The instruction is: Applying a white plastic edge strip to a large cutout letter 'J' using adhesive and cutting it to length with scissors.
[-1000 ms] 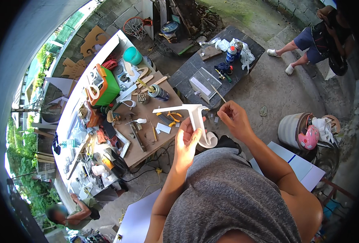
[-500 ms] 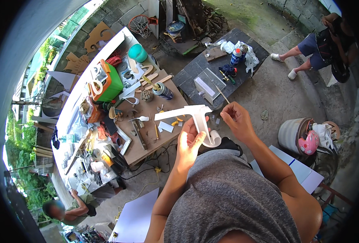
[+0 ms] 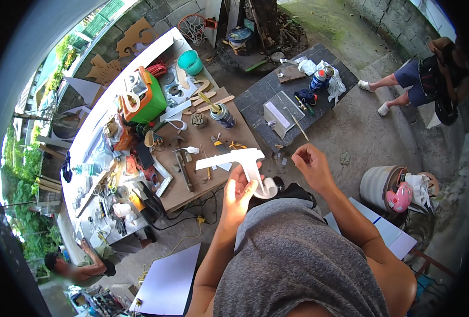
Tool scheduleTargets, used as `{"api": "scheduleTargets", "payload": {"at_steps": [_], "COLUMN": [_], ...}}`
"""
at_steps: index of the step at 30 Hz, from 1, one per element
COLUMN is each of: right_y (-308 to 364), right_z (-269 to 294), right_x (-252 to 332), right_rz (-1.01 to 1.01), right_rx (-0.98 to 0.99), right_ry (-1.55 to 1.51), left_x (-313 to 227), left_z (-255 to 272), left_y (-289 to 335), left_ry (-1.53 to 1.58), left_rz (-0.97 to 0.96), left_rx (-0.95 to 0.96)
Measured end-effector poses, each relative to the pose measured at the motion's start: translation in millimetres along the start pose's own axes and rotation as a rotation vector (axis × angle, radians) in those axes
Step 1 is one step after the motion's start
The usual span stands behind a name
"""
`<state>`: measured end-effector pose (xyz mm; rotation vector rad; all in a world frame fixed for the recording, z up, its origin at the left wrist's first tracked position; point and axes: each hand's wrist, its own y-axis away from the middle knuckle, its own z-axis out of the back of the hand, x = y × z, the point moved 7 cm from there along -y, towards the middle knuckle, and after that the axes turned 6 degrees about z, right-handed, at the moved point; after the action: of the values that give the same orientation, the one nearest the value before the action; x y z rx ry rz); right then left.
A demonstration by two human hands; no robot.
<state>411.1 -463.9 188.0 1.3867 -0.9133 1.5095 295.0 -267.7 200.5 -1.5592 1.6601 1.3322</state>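
My left hand (image 3: 238, 191) is closed round a white T-like piece (image 3: 251, 167), its thumb pressed against the stem. A long flat bar runs across the top of this piece, and its lower end curls into a loop. To the right, my right hand (image 3: 316, 168) is raised with its fingers drawn together in a pinch. A thin wooden stick (image 3: 299, 126) reaches from those fingers toward the dark table; the gripped end is hidden behind them. The two hands are apart, both in front of my grey shirt.
A brown worktable (image 3: 202, 177) at left carries tools, a can (image 3: 223, 116), a green-and-orange box (image 3: 149, 100) and a teal bucket (image 3: 190, 63). Ahead, the dark table (image 3: 261, 108) holds spray cans and a clear-topped box. One person sits lower left; another stands upper right.
My view has turned slightly. The white piece in my left hand sits a little lower and tilts differently. My right hand is slightly lower, farther from the white piece.
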Motion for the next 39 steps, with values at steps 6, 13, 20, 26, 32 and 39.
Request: {"api": "scheduleTargets", "payload": {"at_steps": [6, 13, 20, 26, 32, 39], "right_y": [-6, -64, -144, -186, -201, -209], "right_z": [-46, -107, -156, -182, -197, -192], "right_x": [-3, 15, 7, -10, -16, -20], "right_rz": [-0.022, 0.186, 0.309, 0.255, 0.195, 0.228], "right_rx": [0.11, 0.085, 0.001, 0.038, 0.087, 0.057], "right_ry": [0.099, 0.337, 0.616, 0.768, 0.769, 0.688], "left_x": [-1, -12, -48, -58, -50, -42], "left_z": [69, 141, 215, 258, 255, 212], "left_y": [34, 59, 83, 95, 91, 74], "left_ry": [-0.022, -0.035, -0.218, -0.196, -0.105, -0.061], "left_rz": [-0.06, -0.067, -0.095, -0.087, -0.051, -0.003], "left_rx": [-0.17, -0.242, -0.302, -0.397, -0.518, -0.535]}}
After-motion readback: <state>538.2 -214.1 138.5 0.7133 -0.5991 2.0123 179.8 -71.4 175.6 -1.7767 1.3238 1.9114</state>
